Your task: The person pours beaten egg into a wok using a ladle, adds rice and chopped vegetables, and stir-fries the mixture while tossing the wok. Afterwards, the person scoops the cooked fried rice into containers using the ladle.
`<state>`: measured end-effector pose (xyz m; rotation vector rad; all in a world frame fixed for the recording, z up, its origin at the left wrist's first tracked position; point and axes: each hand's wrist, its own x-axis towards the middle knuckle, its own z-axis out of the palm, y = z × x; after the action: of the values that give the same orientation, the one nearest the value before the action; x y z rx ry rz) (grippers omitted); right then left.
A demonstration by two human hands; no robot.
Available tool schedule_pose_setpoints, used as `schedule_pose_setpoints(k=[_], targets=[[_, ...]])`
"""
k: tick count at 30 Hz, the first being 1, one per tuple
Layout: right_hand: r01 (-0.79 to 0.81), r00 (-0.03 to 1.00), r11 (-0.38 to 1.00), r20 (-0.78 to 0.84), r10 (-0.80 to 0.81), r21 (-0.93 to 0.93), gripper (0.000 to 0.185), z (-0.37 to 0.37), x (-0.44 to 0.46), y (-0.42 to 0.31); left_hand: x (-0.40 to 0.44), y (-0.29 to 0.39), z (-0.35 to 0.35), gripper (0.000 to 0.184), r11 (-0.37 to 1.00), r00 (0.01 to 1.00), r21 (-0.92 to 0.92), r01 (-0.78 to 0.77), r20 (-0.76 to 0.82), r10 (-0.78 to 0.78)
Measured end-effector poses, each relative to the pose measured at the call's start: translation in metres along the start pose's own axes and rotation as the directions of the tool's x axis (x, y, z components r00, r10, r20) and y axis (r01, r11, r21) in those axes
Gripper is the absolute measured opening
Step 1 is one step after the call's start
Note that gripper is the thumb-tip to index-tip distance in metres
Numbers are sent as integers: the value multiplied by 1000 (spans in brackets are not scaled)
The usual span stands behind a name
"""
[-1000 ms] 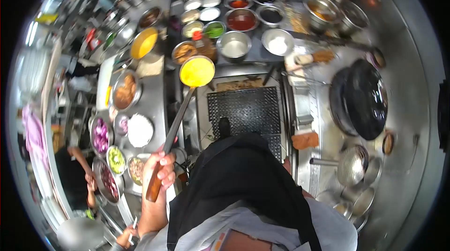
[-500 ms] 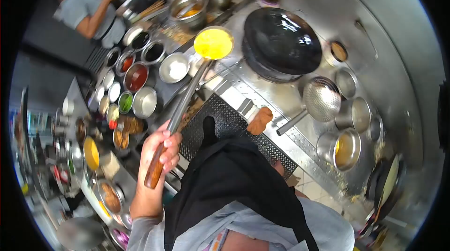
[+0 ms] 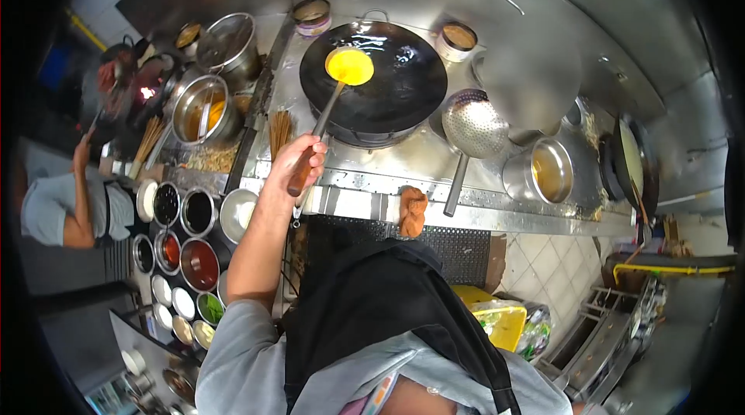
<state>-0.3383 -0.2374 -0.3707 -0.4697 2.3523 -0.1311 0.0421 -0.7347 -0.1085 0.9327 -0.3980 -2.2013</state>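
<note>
My left hand (image 3: 300, 164) is wrapped round the wooden handle end of a long metal ladle (image 3: 332, 105). Bright yellow liquid (image 3: 349, 66) fills the ladle's bowl, which is held over the left part of a large black wok (image 3: 403, 89); whether they touch, I cannot tell. The wok rests on the metal stove top. To its right a perforated strainer (image 3: 475, 124) lies with its handle toward me. My right hand is out of the frame.
An orange-brown cloth (image 3: 413, 211) lies on the stove's front edge. Metal pots (image 3: 549, 171) stand right of the strainer. Sauce bowls (image 3: 199, 264) line the left. A co-worker (image 3: 66, 205) is at the far left. Below right is a yellow bin (image 3: 504, 326).
The view has swung right, from the ingredient counter to the stove. My left hand has carried the ladle of yellow liquid along, and its bowl is now over the wok.
</note>
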Motion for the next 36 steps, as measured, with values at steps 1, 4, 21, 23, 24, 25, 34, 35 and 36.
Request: schedule_pose_setpoints(k=[1,4,21,23,24,25,34,35,36], targets=[[-10,1000,1000,0,10,14,83,5,-8,-5,14,0,-2,15,993,999,116,-6,-51,12],[-36,999,998,-12,37,56,84,16,-29,-15,40,-2,-6,32,937,994,348,14,-110,26],[-28,999,996,-37,31,84,85,21,-48,-56,-19,-1,20,68,483,937,845,-227,55,345],[-10,999,996,-41,14,90,85,15,-32,-57,-9,-26,-35,65,128,829,922,-366,260,496],[4,999,996,-40,0,94,85,11,-23,-60,1,-40,-55,63,3,778,924,-383,321,541],[12,999,993,-32,-8,117,86,9,-16,-61,11,-53,-74,62,-124,720,916,-382,379,581],[93,996,994,2,-93,54,87,-9,53,-6,-16,-89,19,59,379,881,925,-19,-164,443],[78,996,996,33,-79,32,86,-21,56,-4,-15,-88,28,59,391,881,919,-40,-152,448],[53,997,998,49,-53,18,85,-30,53,-8,-17,-86,35,61,415,884,910,-4,-191,427]])
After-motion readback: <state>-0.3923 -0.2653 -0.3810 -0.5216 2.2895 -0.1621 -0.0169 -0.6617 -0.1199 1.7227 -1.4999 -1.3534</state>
